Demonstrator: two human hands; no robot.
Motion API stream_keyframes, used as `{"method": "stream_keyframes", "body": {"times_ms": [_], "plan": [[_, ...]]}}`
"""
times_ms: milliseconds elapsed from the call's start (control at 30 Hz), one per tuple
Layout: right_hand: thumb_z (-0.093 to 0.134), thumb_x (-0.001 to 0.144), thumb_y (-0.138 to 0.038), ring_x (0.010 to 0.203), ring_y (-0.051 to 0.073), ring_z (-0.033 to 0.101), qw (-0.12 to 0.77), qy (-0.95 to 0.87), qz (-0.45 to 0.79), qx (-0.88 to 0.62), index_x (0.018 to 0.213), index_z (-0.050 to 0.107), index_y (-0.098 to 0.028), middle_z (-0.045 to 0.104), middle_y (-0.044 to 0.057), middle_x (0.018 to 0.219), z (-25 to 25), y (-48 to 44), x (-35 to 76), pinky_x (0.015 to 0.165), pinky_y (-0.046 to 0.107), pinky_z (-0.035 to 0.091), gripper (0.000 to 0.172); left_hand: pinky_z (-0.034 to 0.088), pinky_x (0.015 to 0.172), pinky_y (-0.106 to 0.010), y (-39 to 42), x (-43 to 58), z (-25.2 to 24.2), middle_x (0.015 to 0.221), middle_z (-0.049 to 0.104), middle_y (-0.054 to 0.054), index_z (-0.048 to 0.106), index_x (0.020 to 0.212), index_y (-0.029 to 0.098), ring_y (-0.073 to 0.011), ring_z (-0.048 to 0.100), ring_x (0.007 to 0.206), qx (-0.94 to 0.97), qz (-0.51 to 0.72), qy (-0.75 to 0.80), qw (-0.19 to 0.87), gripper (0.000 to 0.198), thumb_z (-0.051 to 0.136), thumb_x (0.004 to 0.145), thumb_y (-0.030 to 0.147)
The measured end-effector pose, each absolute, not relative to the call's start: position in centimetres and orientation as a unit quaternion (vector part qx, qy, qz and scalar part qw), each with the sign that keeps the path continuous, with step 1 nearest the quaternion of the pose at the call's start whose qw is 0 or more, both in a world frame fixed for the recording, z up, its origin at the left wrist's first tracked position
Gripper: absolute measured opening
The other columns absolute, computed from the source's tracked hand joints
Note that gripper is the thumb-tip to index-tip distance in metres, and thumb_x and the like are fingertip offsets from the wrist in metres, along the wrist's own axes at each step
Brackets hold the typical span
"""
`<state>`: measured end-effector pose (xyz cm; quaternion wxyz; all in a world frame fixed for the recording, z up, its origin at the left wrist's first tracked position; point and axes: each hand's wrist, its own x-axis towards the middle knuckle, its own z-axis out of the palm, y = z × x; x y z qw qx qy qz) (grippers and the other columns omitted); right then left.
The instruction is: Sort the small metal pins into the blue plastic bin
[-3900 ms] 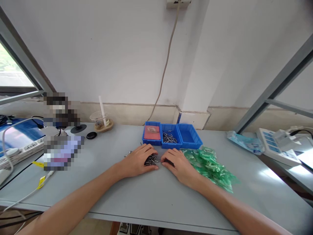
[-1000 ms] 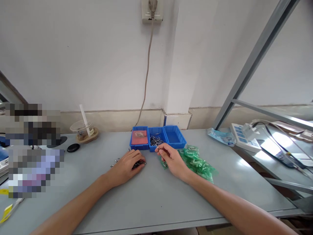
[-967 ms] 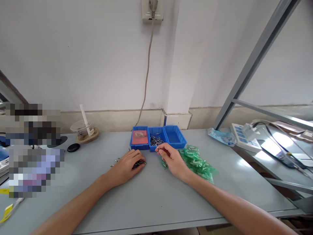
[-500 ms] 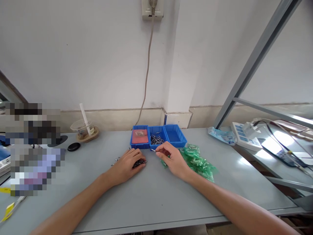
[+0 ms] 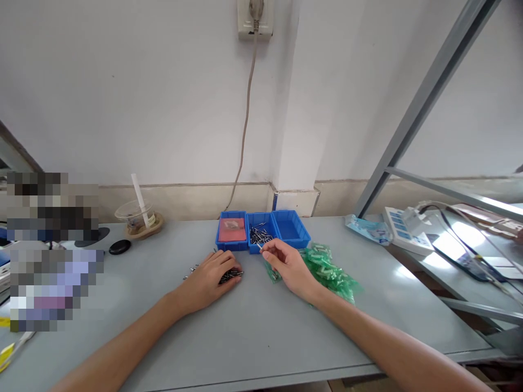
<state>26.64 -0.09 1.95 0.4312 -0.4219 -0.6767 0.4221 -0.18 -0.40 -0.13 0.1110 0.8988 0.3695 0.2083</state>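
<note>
My left hand [image 5: 210, 277] lies curled over a small heap of dark metal pins [image 5: 231, 275] on the grey table [image 5: 253, 326], fingers bent and resting on them. My right hand [image 5: 286, 267] is pinched on one thin metal pin [image 5: 259, 246], held just in front of the middle blue bin [image 5: 260, 236], which holds more pins. A small green bag [image 5: 272, 270] sits under the right palm. Left of that bin is a blue bin with a red pad [image 5: 231, 231]; right of it an empty blue bin [image 5: 291, 228].
A heap of green plastic bags [image 5: 329, 269] lies right of my right hand. A glass dish with a white stick [image 5: 139, 215] and a black disc [image 5: 120, 246] sit at the back left. A power strip [image 5: 402, 231] and cables are on the right bench; a wall cord [image 5: 245, 120] hangs behind.
My right hand has shifted slightly with the pin pinched in its fingertips, staying in front of the middle bin. My left hand has stayed on the pin heap.
</note>
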Motion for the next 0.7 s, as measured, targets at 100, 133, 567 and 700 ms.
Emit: {"method": "stream_keyframes", "body": {"times_ms": [100, 133, 567, 700], "plan": [[0.066, 0.097, -0.03, 0.083, 0.017, 0.057, 0.436, -0.728, 0.311, -0.428, 0.097, 0.069, -0.023, 0.06, 0.002, 0.094, 2.0, -0.3, 26.6, 0.075, 0.032, 0.047, 0.007, 0.046, 0.094, -0.039, -0.6, -0.2, 0.1, 0.114, 0.063, -0.004, 0.063, 0.115, 0.025, -0.0234, 0.058, 0.103, 0.898, 0.206, 0.373, 0.111, 0.012, 0.055, 0.109, 0.032], [0.067, 0.096, -0.028, 0.083, 0.017, 0.057, 0.432, -0.736, 0.297, -0.428, 0.095, 0.069, -0.023, 0.06, 0.002, 0.095, 2.0, -0.4, 26.6, 0.075, 0.031, 0.047, 0.005, 0.046, 0.094, -0.039, -0.6, -0.3, 0.1, 0.114, 0.063, -0.003, 0.063, 0.115, 0.025, -0.0234, 0.058, 0.103, 0.897, 0.206, 0.375, 0.11, 0.013, 0.055, 0.108, 0.033], [0.058, 0.101, -0.058, 0.054, 0.012, 0.049, 0.455, -0.573, 0.515, -0.446, 0.108, 0.063, -0.022, 0.06, -0.003, 0.076, 2.1, 0.4, 26.4, 0.049, 0.025, 0.039, 0.037, 0.045, 0.099, -0.042, -0.8, -0.8, 0.8, 0.124, 0.062, -0.007, 0.062, 0.126, 0.026, -0.0277, 0.057, 0.112, 0.906, 0.19, 0.369, 0.087, 0.037, 0.063, 0.102, 0.054], [0.056, 0.105, -0.05, 0.066, 0.016, 0.058, 0.425, -0.673, 0.423, -0.432, 0.121, 0.065, -0.025, 0.066, 0.001, 0.089, 2.0, 0.1, 26.4, 0.058, 0.03, 0.049, 0.031, 0.041, 0.103, -0.046, -0.8, -1.4, 1.0, 0.13, 0.06, -0.008, 0.06, 0.131, 0.026, -0.0313, 0.055, 0.117, 0.904, 0.184, 0.383, 0.053, 0.053, 0.069, 0.094, 0.063]]}}
